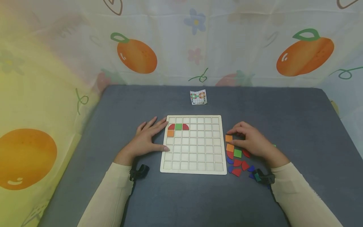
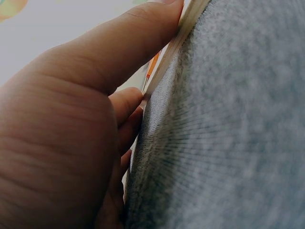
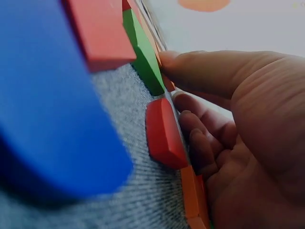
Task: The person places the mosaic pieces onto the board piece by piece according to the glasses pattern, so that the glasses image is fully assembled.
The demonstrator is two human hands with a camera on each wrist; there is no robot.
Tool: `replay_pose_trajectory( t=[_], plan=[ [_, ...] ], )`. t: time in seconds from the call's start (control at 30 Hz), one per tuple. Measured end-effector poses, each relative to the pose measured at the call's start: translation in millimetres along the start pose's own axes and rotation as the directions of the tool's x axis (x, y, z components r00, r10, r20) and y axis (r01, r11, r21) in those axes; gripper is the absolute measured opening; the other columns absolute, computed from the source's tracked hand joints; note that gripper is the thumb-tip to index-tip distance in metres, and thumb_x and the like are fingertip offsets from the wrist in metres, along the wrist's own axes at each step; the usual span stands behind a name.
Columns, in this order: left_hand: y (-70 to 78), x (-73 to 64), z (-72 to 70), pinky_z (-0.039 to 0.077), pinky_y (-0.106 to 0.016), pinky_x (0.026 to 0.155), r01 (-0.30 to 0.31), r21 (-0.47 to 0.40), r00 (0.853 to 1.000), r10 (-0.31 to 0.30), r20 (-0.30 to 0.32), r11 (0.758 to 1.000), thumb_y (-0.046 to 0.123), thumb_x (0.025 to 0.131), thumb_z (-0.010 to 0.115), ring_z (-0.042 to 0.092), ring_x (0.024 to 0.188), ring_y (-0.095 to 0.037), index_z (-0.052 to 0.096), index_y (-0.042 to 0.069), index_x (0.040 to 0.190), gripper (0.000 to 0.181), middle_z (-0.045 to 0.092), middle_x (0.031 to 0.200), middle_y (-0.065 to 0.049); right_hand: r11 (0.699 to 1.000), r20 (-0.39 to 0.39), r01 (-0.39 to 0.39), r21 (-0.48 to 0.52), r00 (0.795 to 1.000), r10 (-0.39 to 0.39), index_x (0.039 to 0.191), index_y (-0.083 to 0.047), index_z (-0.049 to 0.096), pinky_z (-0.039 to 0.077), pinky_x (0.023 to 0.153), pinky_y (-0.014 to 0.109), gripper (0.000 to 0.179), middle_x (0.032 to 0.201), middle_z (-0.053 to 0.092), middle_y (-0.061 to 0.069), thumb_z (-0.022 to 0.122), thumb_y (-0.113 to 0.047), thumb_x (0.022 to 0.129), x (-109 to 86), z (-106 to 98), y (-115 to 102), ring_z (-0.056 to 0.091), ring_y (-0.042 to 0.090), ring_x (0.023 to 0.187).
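A pale wooden grid board (image 1: pixel 193 172) lies on the table. In its upper left cells are two red quarter-round tiles, a green square tile (image 1: pixel 178 126) between them, and an orange square tile (image 1: pixel 170 133) below the left red one. My left hand (image 1: pixel 144 140) rests at the board's left edge, fingers spread and thumb on the rim; the left wrist view shows the thumb (image 2: pixel 143 28) against the edge. Just right of the board, my right hand (image 1: pixel 250 140) pinches an orange square tile (image 1: pixel 228 138) between thumb and fingers. A second orange square tile (image 1: pixel 230 147) lies below it.
Loose tiles lie right of the board: a green square (image 1: pixel 237 153), several red pieces (image 1: pixel 236 172) and several blue pieces (image 1: pixel 251 168). Behind the board sits a small printed pattern card (image 1: pixel 198 97). A fruit-print curtain (image 1: pixel 204 47) hangs past the grey table's far edge.
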State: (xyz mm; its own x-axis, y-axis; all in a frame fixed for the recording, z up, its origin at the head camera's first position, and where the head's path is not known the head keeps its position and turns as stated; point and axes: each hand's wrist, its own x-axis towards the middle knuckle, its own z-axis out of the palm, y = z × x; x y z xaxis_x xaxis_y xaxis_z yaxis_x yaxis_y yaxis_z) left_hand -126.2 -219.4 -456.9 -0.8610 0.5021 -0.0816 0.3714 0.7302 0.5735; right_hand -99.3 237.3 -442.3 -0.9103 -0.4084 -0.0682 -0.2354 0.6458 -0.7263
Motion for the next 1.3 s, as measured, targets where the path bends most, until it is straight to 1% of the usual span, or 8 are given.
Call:
replay_pose_trajectory(
  t=[0.23,0.37,0.47,0.57,0.77,0.93,1.1,1.3],
  plan=[
    [0.5,0.4,0.6,-0.004,-0.061,0.125,0.002,-0.002,1.0,-0.002,0.006,1.0,0.063,0.082,0.091,0.003,0.166,-0.024,0.036,0.023,0.173,0.114,0.023,0.178,0.012,1.0,-0.034,-0.017,0.01,0.999,0.017,0.115,-0.011,0.077,0.05,0.089,0.049,0.016,0.118,0.066,0.005,0.083,-0.012,0.1,-1.5,2,-6,0.06,0.024,0.1],
    [0.3,0.6,1.1,-0.004,-0.061,0.125,-0.004,-0.005,1.0,0.004,0.005,1.0,0.064,0.082,0.091,0.003,0.166,-0.024,0.036,0.024,0.173,0.114,0.023,0.178,0.013,0.999,-0.047,-0.04,0.018,0.998,0.04,0.111,-0.013,0.076,0.053,0.083,0.047,0.01,0.113,0.067,0.003,0.081,-0.012,0.102,-1.6,4,-7,0.063,0.021,0.094],
    [-0.3,1.0,1.8,-0.003,-0.061,0.125,-0.006,-0.006,1.0,0.006,0.004,1.0,0.065,0.082,0.091,0.003,0.166,-0.023,0.036,0.024,0.173,0.114,0.023,0.178,0.013,0.999,-0.066,-0.045,0.012,0.997,0.046,0.111,-0.013,0.076,0.053,0.078,0.044,0.009,0.107,0.068,0.001,0.079,-0.01,0.102,-1.4,5,-8,0.062,0.021,0.089],
    [-0.5,1.0,1.9,-0.003,-0.06,0.125,-0.007,-0.009,1.0,0.007,0.004,1.0,0.064,0.082,0.091,0.003,0.166,-0.023,0.036,0.024,0.173,0.114,0.023,0.178,0.014,0.999,-0.105,-0.041,0.001,0.994,0.041,0.113,-0.012,0.077,0.052,0.078,0.043,0.01,0.103,0.069,0.001,0.078,-0.008,0.103,-1.2,7,-10,0.061,0.021,0.088],
    [0.4,1.3,1.7,-0.003,-0.06,0.125,-0.001,-0.008,1.0,0.001,0.001,1.0,0.065,0.081,0.091,0.003,0.166,-0.023,0.036,0.024,0.173,0.114,0.023,0.178,0.014,0.998,-0.168,-0.033,0.045,0.985,0.041,0.113,-0.01,0.079,0.056,0.081,0.04,0.01,0.111,0.075,0.005,0.077,-0.008,0.104,-0.2,9,-15,0.066,0.022,0.092],
    [0.4,1.4,1.4,-0.003,-0.06,0.125,0.001,0.0,1.0,-0.001,-0.002,1.0,0.065,0.081,0.091,0.004,0.166,-0.023,0.036,0.024,0.173,0.115,0.023,0.178,0.014,0.999,-0.199,-0.035,-0.028,0.979,0.029,0.121,-0.005,0.076,0.052,0.077,0.042,0.021,0.107,0.07,0.007,0.082,-0.01,0.1,3.1,10,-14,0.063,0.023,0.088],
    [0.3,1.1,1.1,-0.003,-0.06,0.125,0.001,-0.001,1.0,-0.001,-0.004,1.0,0.065,0.081,0.091,0.004,0.166,-0.024,0.036,0.024,0.173,0.115,0.024,0.178,0.012,0.992,-0.16,-0.072,-0.106,0.986,0.055,0.133,-0.002,0.073,0.046,0.075,0.045,0.035,0.113,0.063,0.013,0.082,-0.012,0.1,6.0,9,-11,0.056,0.024,0.086],
    [0.3,0.3,1.2,-0.003,-0.06,0.125,0.01,-0.006,1.0,-0.01,-0.005,1.0,0.065,0.081,0.091,0.004,0.166,-0.024,0.036,0.023,0.173,0.115,0.024,0.178,0.012,0.986,-0.124,-0.084,-0.145,0.99,0.066,0.126,-0.002,0.075,0.045,0.074,0.044,0.027,0.115,0.062,0.013,0.08,-0.015,0.102,7.8,9,-10,0.052,0.024,0.083]
  ],
)
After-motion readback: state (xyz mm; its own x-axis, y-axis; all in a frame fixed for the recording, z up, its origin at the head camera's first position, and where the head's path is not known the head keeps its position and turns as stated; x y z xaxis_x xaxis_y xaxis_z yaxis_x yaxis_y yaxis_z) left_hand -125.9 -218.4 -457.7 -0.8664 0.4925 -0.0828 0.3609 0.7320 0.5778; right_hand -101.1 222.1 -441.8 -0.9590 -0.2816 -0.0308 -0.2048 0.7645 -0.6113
